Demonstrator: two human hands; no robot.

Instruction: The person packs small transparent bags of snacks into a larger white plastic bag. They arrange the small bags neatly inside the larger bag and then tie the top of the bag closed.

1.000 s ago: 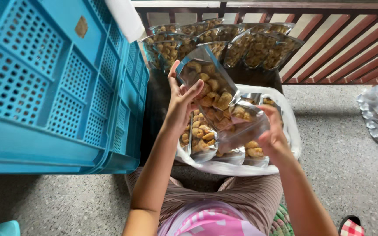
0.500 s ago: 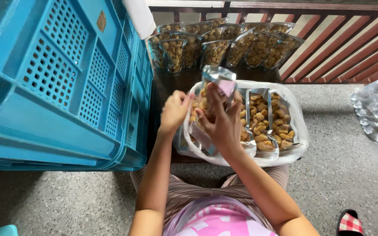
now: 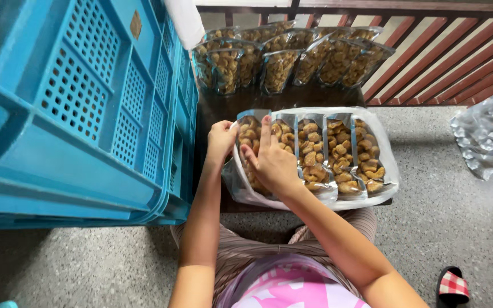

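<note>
Right hand (image 3: 274, 165) lowered onto pouches (image 3: 315, 151); dark table (image 3: 241, 105), speckled floor (image 3: 446, 217).

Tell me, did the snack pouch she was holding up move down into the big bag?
Yes. The clear pouch of cashews went down from in front of the back row of pouches into the white bag, with both hands on it.

My left hand (image 3: 221, 138) is curled, fingers bent; my right hand (image 3: 273, 162) lies flat, fingers spread; both forearms reach forward.

Crates (image 3: 81, 108) left of pouches (image 3: 320, 154); bag (image 3: 489, 134) right.
</note>
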